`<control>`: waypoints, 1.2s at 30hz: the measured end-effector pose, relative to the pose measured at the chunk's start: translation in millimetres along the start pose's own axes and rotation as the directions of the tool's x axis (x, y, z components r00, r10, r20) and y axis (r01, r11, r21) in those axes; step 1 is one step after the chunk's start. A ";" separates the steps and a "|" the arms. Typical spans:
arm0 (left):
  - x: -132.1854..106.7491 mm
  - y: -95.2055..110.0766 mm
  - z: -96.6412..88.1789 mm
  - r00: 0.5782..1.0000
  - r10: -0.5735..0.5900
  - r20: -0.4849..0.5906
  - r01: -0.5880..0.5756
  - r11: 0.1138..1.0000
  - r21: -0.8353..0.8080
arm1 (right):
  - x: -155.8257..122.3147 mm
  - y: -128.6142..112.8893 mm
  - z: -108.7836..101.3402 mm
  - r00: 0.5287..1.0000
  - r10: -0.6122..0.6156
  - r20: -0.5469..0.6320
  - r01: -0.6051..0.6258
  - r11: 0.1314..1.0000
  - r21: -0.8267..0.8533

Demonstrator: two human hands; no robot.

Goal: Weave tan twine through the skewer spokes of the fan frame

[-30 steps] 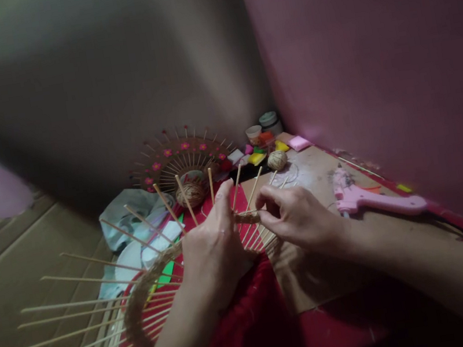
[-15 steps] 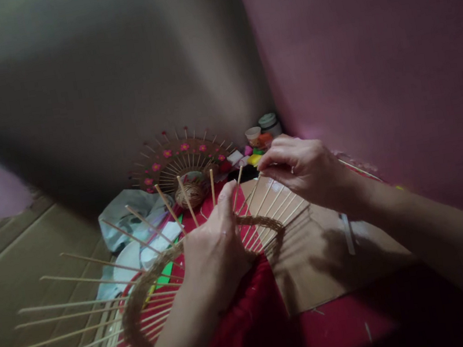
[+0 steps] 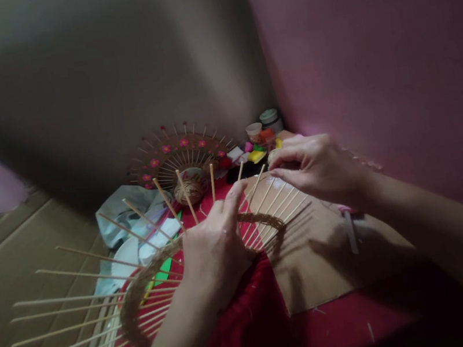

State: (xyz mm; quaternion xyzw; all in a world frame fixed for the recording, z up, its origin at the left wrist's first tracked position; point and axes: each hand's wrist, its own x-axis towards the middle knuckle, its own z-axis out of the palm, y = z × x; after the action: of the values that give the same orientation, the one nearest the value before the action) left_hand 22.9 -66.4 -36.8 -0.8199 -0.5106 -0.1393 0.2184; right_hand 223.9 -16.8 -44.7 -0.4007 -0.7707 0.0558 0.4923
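Note:
A fan-shaped frame of thin wooden sticks, with a curved band of woven brown twine (image 3: pixel 135 312) across them, spreads over the left and middle. My left hand (image 3: pixel 215 252) is closed round the middle of this fan frame, its thumb raised along the sticks. At the fan's right side, my right hand (image 3: pixel 316 169) pinches the tip of one wooden stick (image 3: pixel 266 191). Whether something small is also between its fingertips is hidden. Beneath the right part of the fan lies a brown cardboard sheet (image 3: pixel 318 277).
A finished fan with pink flowers (image 3: pixel 183 143) leans at the back wall, behind a ball of twine (image 3: pixel 188 192). A plastic bag (image 3: pixel 121 211), a small cup (image 3: pixel 253 132), a lidded jar (image 3: pixel 270 120) and a yellow packet (image 3: pixel 256 156) stand around. Red cloth (image 3: pixel 257 333) covers the surface.
My right hand has shifted slightly right, from one stick's tip to the neighbouring one. My left hand stays on the fan frame. The view has moved a little.

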 end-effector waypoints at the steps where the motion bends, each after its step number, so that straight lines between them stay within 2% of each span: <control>1: 0.1 0.0 0.3 1.000 -0.001 0.001 0.001 1.000 0.000 | -3.2 -0.2 0.6 1.000 -0.011 0.023 0.011 1.000 0.002; 3: 0.0 0.3 0.3 1.000 -0.003 0.007 0.003 1.000 -0.003 | -9.2 2.1 3.5 0.992 -0.046 0.116 0.044 0.999 0.019; 6: 0.0 1.7 -1.5 1.000 -0.003 0.027 0.003 1.000 0.011 | -16.4 8.7 9.6 0.950 -0.098 0.296 0.084 0.995 0.057; 9: 0.9 3.4 -4.5 0.997 0.003 0.073 -0.007 0.998 0.058 | -20.2 12.2 13.7 0.887 -0.083 0.454 0.054 0.996 0.077; 12: 2.3 4.6 -6.3 0.993 0.010 0.117 -0.024 0.993 0.114 | -21.1 10.2 15.6 0.838 -0.043 0.544 0.005 0.997 0.071; 19: 3.1 10.4 -10.7 0.975 -0.007 0.224 -0.026 0.989 0.146 | -24.0 5.5 20.4 0.803 0.017 0.595 -0.051 0.998 0.041; 22: 1.9 15.1 -13.2 0.964 -0.024 0.266 -0.035 0.975 0.217 | -25.8 6.0 21.5 0.802 -0.006 0.597 -0.052 0.995 0.080; 28: -0.7 23.4 -8.4 0.966 -0.069 0.248 -0.020 0.941 0.338 | -27.3 6.7 21.8 0.807 -0.024 0.590 -0.059 0.991 0.120; 32: -0.3 25.9 -3.1 0.963 -0.053 0.265 -0.033 0.951 0.308 | -26.6 5.9 19.9 0.801 -0.026 0.598 -0.054 0.992 0.116; 36: 2.0 25.5 -1.6 0.956 -0.098 0.277 0.017 0.960 0.278 | -24.8 4.9 17.5 0.794 0.007 0.608 -0.076 0.993 0.087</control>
State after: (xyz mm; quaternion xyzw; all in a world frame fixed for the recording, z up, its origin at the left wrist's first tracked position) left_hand 46.6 -75.4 -40.0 -0.7781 -0.5751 0.0470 0.2482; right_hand 217.4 -24.8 -73.7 -0.3517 -0.8747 0.2329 0.2388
